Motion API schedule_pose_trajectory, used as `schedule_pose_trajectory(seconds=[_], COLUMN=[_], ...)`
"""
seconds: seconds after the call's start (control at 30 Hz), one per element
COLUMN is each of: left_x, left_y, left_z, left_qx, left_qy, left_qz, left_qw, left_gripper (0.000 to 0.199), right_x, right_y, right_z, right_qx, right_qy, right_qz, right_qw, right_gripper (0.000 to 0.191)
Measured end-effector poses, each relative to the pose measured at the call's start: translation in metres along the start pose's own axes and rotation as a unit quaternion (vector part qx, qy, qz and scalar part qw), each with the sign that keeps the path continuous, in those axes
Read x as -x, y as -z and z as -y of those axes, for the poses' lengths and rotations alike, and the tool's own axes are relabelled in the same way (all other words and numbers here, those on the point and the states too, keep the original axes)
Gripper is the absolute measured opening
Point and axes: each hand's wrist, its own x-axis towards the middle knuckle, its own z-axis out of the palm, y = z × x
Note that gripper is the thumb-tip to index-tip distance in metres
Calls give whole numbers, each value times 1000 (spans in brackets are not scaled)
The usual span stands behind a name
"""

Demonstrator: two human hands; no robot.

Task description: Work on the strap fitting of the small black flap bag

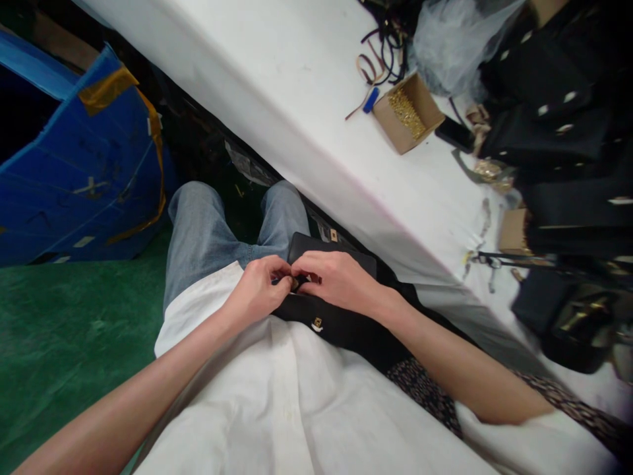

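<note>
Surroundings: we note a white table (277, 86) running far left to near right. On it stand a cardboard box (409, 112) of gold fittings, a clear plastic bag (452, 39), loose straps (380, 53) and stacked black bags (558, 112) at far right. A blue crate (84, 171) sits left on green floor (59, 330).

Item: black bag (341, 316) on our lap, below the table edge, between jeans (208, 231) and white shirt (277, 396). Smooth black, with a gold clasp (317, 324) on its near face. Long axis runs left-far to right-near.

Hands: left hand (260, 287) and right hand (336, 280) meet over the bag, fingertips pinched narrowly on a small gold piece (295, 284), mostly hidden.
</note>
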Motion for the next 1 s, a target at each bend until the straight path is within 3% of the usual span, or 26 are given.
schedule_pose_trajectory(seconds=[0.4,0.63,0.8,1.0], left_x=[-1,-3,-2,-2], left_y=[-7,-11,-11,-10], left_z=[-3,-1,-4,-7], left_qx=[-22,-43,-59,-51], left_qy=[-5,-32,-38,-22], left_qz=[-5,-4,0,11], left_qw=[1000,999,998,998], left_gripper=[19,19,18,18], right_x=[-12,-29,-32,-21], right_y=[28,38,44,28], right_z=[-22,-29,-32,-25], right_qx=[-126,-133,-212,-352], right_qy=[82,99,30,-101], right_qz=[95,191,234,197], right_qw=[984,968,948,909], right_gripper=[31,17,12,21])
